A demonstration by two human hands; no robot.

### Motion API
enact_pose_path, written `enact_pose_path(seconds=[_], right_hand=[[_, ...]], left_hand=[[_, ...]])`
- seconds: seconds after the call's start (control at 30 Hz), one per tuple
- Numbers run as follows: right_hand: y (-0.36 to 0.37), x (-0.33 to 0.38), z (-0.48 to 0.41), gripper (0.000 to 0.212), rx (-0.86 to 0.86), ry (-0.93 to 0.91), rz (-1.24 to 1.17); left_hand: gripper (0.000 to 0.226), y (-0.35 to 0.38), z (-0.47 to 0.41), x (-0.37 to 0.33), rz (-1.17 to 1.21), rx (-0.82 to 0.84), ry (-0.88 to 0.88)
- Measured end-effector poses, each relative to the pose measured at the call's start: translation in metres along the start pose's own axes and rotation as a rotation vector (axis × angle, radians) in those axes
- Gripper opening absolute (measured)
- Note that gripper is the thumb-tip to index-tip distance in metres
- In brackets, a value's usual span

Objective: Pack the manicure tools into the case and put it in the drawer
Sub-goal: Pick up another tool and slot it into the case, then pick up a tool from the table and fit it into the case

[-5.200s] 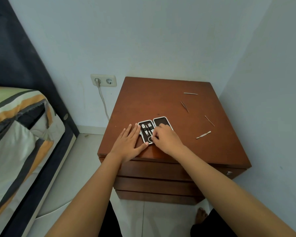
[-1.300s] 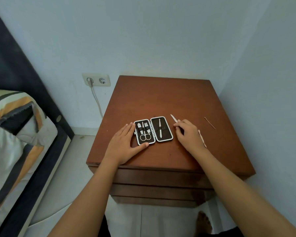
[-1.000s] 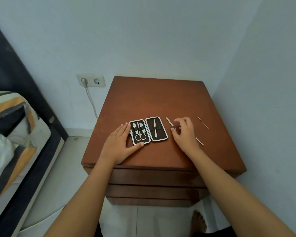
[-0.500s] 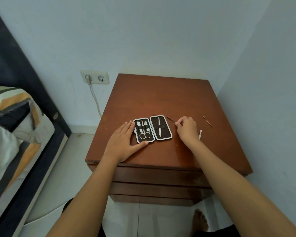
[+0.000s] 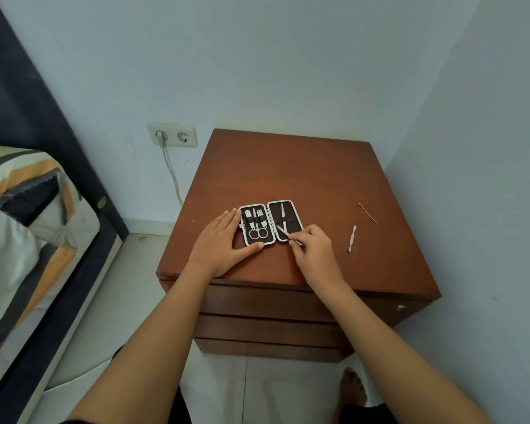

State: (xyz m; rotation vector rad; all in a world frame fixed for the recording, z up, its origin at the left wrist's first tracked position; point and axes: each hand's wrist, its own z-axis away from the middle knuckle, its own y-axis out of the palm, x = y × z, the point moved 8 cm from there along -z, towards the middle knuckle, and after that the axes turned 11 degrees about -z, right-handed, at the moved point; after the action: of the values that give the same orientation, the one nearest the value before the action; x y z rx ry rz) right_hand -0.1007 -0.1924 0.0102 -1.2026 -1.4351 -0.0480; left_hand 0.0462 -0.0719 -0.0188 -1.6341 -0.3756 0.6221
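Head view: the open case [image 5: 270, 222] lies on the nightstand [image 5: 306, 175] — left hand [image 5: 219, 243] flat beside it, fingers together. Right hand [image 5: 314, 249] pinches a thin tool [image 5: 283, 233] (tip over the case's right half); two tools [image 5: 352, 238] lie apart.

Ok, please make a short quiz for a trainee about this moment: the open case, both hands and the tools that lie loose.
1. True or false: the manicure case lies open on the nightstand.
2. How many tools lie loose, to the right of the hands?
3. Which hand brings a tool to the case? A) left hand B) right hand

Key
1. True.
2. Two: the white tool and the thin stick.
3. B; it pinches the tweezers over the case's right half, while the left hand lies flat beside the case.
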Motion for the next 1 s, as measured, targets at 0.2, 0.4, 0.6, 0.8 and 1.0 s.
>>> enact_pose_path(seconds=[0.2,0.4,0.6,0.8,1.0], right_hand=[[0.006,0.004,0.004,0.026,0.078,0.038,0.022],[0.02,0.012,0.001,0.032,0.204,0.009,0.116],[0.023,0.01,-0.002,0.044,0.242,-0.046,0.335],[0.018,0.009,0.007,0.035,0.162,-0.098,0.308],[0.02,0.009,0.001,0.037,0.201,-0.065,0.279]], left_hand=[[0.11,0.001,0.0,0.0,0.002,-0.01,0.005],[0.109,0.002,-0.001,0.0,0.008,-0.021,0.003],[0.106,0.003,-0.002,0.001,0.009,-0.018,0.004],[0.103,0.002,-0.002,0.001,0.006,-0.023,0.002],[0.105,0.001,-0.001,0.001,0.016,-0.022,0.0]])
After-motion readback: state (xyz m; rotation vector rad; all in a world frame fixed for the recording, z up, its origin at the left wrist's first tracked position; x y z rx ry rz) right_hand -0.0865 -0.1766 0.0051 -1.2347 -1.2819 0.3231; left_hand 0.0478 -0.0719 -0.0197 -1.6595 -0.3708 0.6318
